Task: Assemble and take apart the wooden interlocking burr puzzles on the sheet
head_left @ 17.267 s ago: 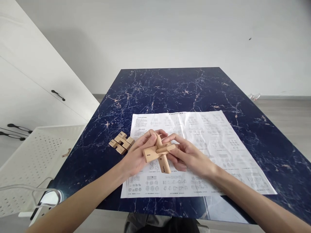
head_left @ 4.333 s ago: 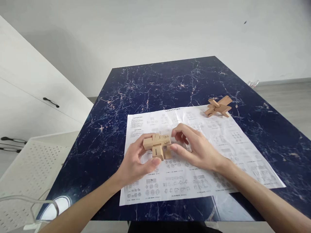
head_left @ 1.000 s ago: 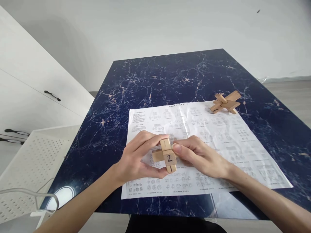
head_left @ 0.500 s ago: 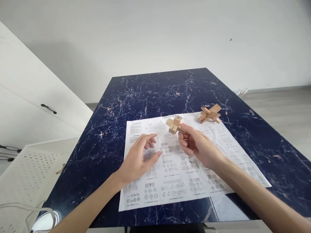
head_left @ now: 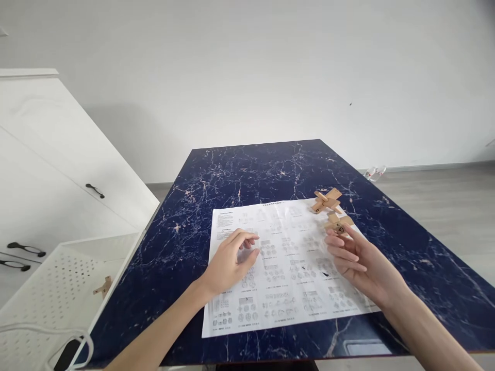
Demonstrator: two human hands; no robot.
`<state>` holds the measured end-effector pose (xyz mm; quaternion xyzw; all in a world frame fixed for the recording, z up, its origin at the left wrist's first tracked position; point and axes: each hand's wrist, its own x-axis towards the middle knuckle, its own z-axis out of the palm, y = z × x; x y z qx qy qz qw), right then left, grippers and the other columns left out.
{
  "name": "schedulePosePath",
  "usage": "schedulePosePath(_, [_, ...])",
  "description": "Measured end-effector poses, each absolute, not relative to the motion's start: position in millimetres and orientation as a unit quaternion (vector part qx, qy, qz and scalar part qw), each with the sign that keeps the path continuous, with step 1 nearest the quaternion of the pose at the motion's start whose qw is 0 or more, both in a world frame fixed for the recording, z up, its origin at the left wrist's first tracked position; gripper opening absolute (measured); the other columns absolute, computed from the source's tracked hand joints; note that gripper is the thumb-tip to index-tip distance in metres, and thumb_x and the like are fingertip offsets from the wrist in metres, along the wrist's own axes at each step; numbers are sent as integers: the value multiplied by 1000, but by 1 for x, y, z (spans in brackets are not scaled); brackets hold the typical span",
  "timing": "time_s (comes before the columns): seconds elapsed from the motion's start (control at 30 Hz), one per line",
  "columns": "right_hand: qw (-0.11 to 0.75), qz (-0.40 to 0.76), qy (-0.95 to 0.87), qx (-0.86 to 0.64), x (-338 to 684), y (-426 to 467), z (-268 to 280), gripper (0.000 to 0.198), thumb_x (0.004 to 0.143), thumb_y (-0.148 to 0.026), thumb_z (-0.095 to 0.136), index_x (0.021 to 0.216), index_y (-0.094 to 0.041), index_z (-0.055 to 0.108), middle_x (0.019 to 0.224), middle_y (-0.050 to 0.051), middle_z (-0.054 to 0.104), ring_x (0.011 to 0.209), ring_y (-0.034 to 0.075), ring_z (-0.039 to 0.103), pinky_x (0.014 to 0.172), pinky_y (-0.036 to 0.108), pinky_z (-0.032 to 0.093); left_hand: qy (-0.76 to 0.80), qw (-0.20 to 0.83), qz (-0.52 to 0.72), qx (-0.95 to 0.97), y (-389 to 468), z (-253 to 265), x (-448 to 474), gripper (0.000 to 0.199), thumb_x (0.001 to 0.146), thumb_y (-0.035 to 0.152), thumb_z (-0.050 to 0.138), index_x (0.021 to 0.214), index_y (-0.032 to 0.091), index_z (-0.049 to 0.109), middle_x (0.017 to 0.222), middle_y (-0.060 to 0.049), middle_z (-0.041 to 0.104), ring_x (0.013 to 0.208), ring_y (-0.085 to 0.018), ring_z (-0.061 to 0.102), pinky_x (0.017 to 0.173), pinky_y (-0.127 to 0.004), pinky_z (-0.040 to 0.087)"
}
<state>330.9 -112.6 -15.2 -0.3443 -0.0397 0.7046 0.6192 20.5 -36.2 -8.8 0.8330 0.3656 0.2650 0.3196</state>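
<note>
My right hand (head_left: 359, 260) pinches a small wooden interlocking puzzle (head_left: 337, 224) between thumb and fingertips, at the right side of the printed sheet. Dark markings show on the block that faces me. Just behind it, a second wooden interlocking puzzle (head_left: 327, 200) of crossed pieces sits at the sheet's far right corner. Empty, with its fingers loosely bent and the thumb apart, my left hand (head_left: 232, 260) is over the left part of the paper instruction sheet (head_left: 288, 263), which carries rows of small diagrams.
Under the sheet is a dark blue marble-patterned table (head_left: 247, 175). At the left stands a white perforated surface (head_left: 65, 278) with another wooden piece (head_left: 103, 286) and a white cable (head_left: 46, 327). A white cabinet (head_left: 69, 154) rises behind it.
My right hand has moved right with its wooden puzzle, close to the other one. My left hand stays over the sheet. The view has tilted up.
</note>
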Motion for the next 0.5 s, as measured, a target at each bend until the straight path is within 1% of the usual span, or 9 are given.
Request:
schedulePosePath(0.1, [595,695,-124,-383,316,-125,-17,29,93,-41,83,94,-17,67,70,-6,49,44,3,34,31,11,28,356,273,250,858,-40,-9,16,23,108,33,58,129,25,64,122,-6,69,112,-24,69,102,-43,60])
schedulePosePath(0.2, [565,622,-271,-469,296,-141,-20,35,97,-52,77,91,-20,65,75,-3,57,53,8,47,43,18,40,364,208,227,879,-49,-10,9,25,109,32,57,133,25,63,132,-8,65,127,-27,64,111,-48,56])
schedulePosePath(0.3, [502,527,-447,-521,282,-155,-24,48,104,-63,62,80,-22,58,68,-2,56,57,13,51,55,26,45,392,159,204,883,-64,-13,-6,31,108,35,60,137,27,60,146,-10,60,141,-33,55,118,-55,51])
schedulePosePath(0.4, [426,448,-551,-560,276,-163,-29,46,108,-61,52,84,-23,58,67,-2,56,61,17,54,62,30,44,433,124,200,870,-84,-21,-28,37,108,44,59,142,28,57,157,-11,54,152,-37,47,122,-61,47])
schedulePosePath(0.5, [381,379,-609,-584,273,-165,-33,39,110,-56,49,88,-24,59,69,-2,58,62,18,54,63,32,41,495,89,217,837,-102,-30,-51,44,109,50,55,147,27,52,163,-13,50,158,-39,40,126,-64,41])
